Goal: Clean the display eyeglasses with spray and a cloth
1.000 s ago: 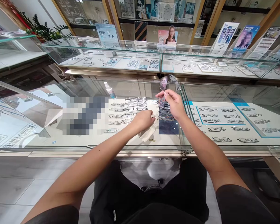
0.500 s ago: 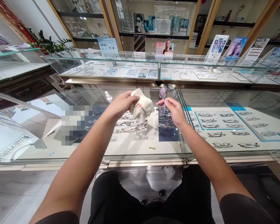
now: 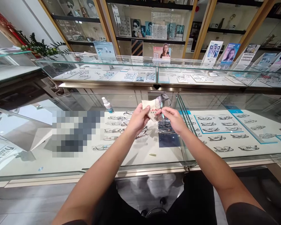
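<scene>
My left hand (image 3: 139,118) is closed on a cream cleaning cloth (image 3: 146,103) with red and dark printing. Beside it, my right hand (image 3: 175,119) pinches a pair of eyeglasses (image 3: 158,102) and holds them up above the glass counter. The cloth's edge is close against the glasses; whether it touches a lens I cannot tell. Part of the frame is hidden behind my fingers. A white spray bottle (image 3: 107,104) with a blue label stands on the counter, to the left of my left hand.
Under the glass countertop (image 3: 135,164) lie rows of eyeglasses (image 3: 210,129), with a small gold-coloured piece (image 3: 152,154) nearer the front. Farther back stands a second glass display case (image 3: 131,64) with advertising cards on top. A potted plant (image 3: 41,45) is at the far left.
My left hand has moved right with the cloth, bringing it up to the eyeglasses. My right hand keeps hold of the eyeglasses. The view has shifted slightly, and the spray bottle shows fully.
</scene>
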